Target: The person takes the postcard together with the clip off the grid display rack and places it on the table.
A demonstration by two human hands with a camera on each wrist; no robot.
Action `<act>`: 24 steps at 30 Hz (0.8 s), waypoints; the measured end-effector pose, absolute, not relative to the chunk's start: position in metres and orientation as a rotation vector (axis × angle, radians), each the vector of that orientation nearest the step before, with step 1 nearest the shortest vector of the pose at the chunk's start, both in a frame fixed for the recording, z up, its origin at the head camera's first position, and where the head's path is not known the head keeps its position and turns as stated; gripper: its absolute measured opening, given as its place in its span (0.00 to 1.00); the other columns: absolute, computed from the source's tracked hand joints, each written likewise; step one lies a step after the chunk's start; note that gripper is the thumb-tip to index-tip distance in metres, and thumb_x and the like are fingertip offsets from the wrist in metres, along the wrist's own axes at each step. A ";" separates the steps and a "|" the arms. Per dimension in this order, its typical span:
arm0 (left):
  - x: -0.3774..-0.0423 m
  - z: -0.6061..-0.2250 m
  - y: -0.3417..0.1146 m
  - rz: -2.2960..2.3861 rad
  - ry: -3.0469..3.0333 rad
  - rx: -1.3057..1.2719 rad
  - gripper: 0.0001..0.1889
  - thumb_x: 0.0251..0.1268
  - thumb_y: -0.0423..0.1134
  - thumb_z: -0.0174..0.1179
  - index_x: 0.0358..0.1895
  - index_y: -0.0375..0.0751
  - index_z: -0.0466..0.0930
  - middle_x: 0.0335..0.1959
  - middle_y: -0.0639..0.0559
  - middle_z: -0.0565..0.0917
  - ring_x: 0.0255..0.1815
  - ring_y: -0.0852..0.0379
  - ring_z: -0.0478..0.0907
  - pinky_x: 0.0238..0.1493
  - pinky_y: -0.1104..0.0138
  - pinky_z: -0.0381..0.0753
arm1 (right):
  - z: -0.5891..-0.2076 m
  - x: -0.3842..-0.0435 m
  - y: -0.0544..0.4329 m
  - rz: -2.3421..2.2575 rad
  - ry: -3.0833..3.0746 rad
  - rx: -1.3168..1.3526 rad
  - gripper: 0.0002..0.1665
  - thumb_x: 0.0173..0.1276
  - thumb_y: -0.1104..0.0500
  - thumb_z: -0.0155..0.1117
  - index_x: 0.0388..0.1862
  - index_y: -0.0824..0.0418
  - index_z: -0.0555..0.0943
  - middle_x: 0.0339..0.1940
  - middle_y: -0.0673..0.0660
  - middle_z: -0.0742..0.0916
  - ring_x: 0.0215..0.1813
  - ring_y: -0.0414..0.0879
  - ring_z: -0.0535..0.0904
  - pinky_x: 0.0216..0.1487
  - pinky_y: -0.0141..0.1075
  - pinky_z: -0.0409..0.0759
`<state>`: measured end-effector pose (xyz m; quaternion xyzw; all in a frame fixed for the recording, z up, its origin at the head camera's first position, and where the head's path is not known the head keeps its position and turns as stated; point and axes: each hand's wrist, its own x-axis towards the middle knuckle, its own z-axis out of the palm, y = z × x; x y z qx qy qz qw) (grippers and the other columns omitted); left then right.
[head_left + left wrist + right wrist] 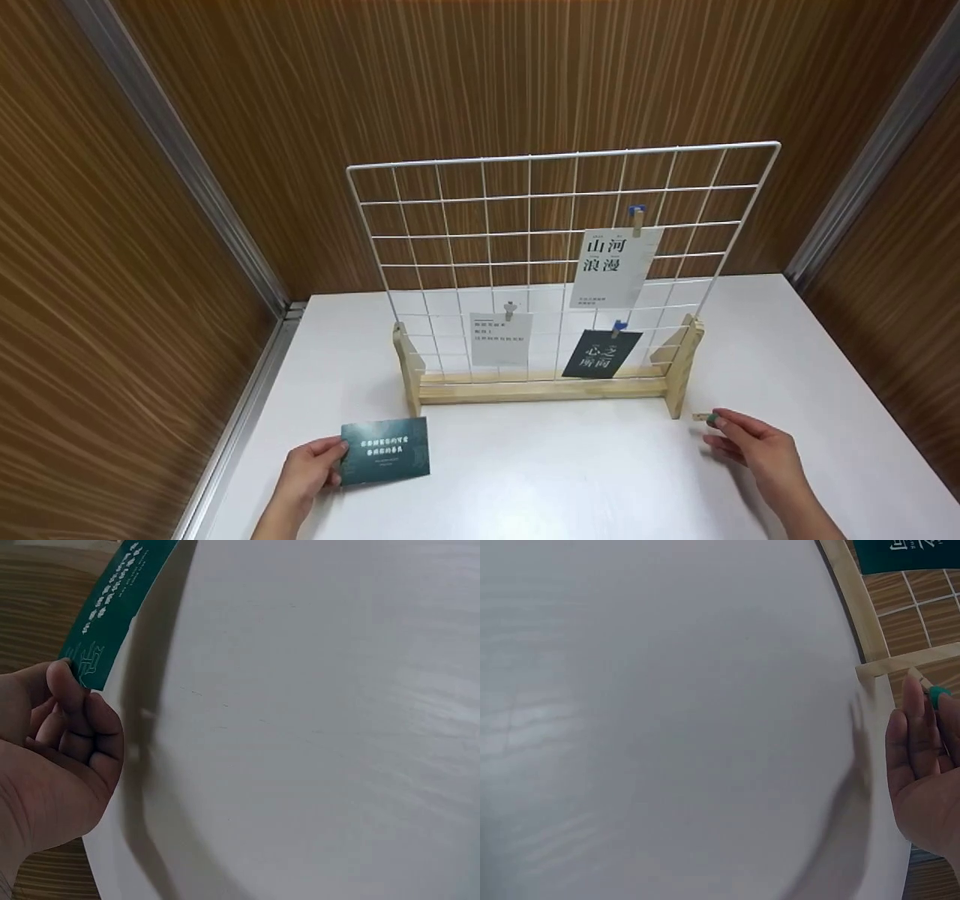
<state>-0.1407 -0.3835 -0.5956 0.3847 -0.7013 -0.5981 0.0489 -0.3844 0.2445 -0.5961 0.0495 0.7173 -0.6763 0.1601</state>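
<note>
Between thumb and fingers, my left hand (305, 474) pinches the left edge of a dark green card (385, 451) printed with white characters. In the left wrist view the green card (112, 611) tilts above the white table, casting a shadow on it. At the right, my right hand (763, 448) pinches a small wooden clothespin (702, 417) that has a green piece on it. The right wrist view shows the green piece (937, 695) by the thumb, close to the rack's wooden foot (904, 661).
A white wire grid rack (529, 196) stands on a wooden base (540, 392). Clipped to it are a large white card (611, 281), a smaller white card (501, 349) and a dark card (600, 367). Wood-grain panels (450, 82) surround the white table (525, 480).
</note>
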 end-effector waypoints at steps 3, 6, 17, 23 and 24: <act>-0.140 -0.597 -0.386 -1.808 -2.149 1.170 0.18 0.77 0.35 0.64 0.61 0.23 0.81 0.28 0.49 0.79 0.22 0.59 0.76 0.27 0.67 0.79 | -0.599 -0.385 0.246 -1.966 2.021 0.146 0.09 0.80 0.60 0.66 0.51 0.50 0.91 0.41 0.41 0.92 0.43 0.44 0.92 0.50 0.38 0.89; -0.139 -0.598 -0.388 -1.802 -2.147 1.173 0.18 0.77 0.35 0.64 0.60 0.23 0.81 0.28 0.49 0.80 0.22 0.59 0.76 0.27 0.67 0.79 | -0.601 -0.386 0.246 -1.969 2.012 0.160 0.11 0.80 0.61 0.65 0.49 0.49 0.91 0.41 0.41 0.92 0.43 0.43 0.92 0.50 0.38 0.89; -0.137 -0.600 -0.399 -1.781 -2.173 1.221 0.19 0.78 0.34 0.62 0.62 0.21 0.78 0.36 0.46 0.84 0.23 0.59 0.77 0.27 0.67 0.80 | -0.613 -0.389 0.246 -1.883 2.046 0.219 0.22 0.79 0.61 0.67 0.68 0.69 0.81 0.43 0.49 0.93 0.42 0.44 0.92 0.48 0.37 0.89; -0.136 -0.604 -0.406 -1.763 -2.199 1.239 0.20 0.77 0.34 0.62 0.64 0.22 0.77 0.38 0.45 0.85 0.24 0.58 0.78 0.29 0.65 0.80 | -0.617 -0.391 0.247 -1.888 2.032 0.210 0.20 0.80 0.62 0.66 0.66 0.67 0.83 0.43 0.51 0.93 0.43 0.44 0.92 0.49 0.38 0.89; -0.136 -0.605 -0.407 -1.757 -2.202 1.241 0.20 0.77 0.34 0.62 0.64 0.22 0.77 0.38 0.46 0.85 0.24 0.58 0.78 0.29 0.65 0.80 | -0.618 -0.391 0.247 -1.893 2.025 0.212 0.19 0.80 0.62 0.65 0.65 0.67 0.84 0.44 0.51 0.93 0.43 0.45 0.92 0.50 0.38 0.89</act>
